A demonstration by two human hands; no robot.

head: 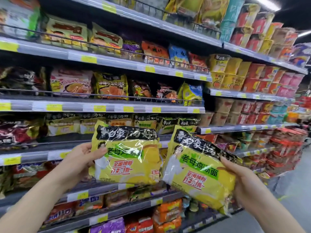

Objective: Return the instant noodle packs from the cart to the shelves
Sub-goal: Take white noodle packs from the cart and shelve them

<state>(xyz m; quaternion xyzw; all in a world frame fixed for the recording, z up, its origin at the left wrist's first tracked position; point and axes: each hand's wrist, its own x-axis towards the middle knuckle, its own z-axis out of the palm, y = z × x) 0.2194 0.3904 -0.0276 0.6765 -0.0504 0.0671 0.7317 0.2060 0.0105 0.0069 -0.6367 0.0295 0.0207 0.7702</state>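
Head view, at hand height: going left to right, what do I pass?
left hand → left pack → right pack → right hand. Each hand grips its own yellow pack in front of the shelves.

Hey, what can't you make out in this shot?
- Cart: not in the head view at all.
- Price labels: print too small and blurred.
- Right hand fingers: hidden behind its yellow noodle pack.
- Left hand fingers: behind the other pack.

Single head-worn view, close range, faces forward along the shelves (117,106); aisle recedes toward 2 o'clock, forearms entering from 6 o'clock.
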